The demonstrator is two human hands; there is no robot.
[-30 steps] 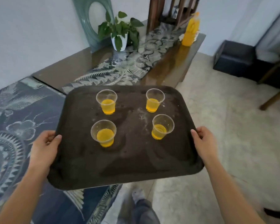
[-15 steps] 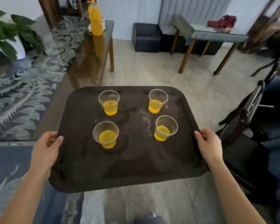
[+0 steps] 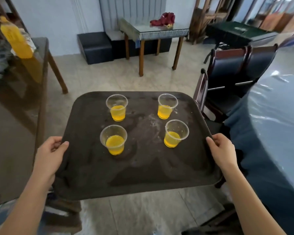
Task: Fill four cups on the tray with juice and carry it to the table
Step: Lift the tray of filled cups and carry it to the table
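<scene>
The dark rectangular plastic tray was grasped at both side edges by the left grip and right grip; between them, four clear juice cups could be toppled by any tilt.

Dark brown tray (orange juice)

We look down from our head-worn camera, close over the tray, facing forward across the floor

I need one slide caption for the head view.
Both hands, left and right, carry the tray of four juice cups.
</scene>
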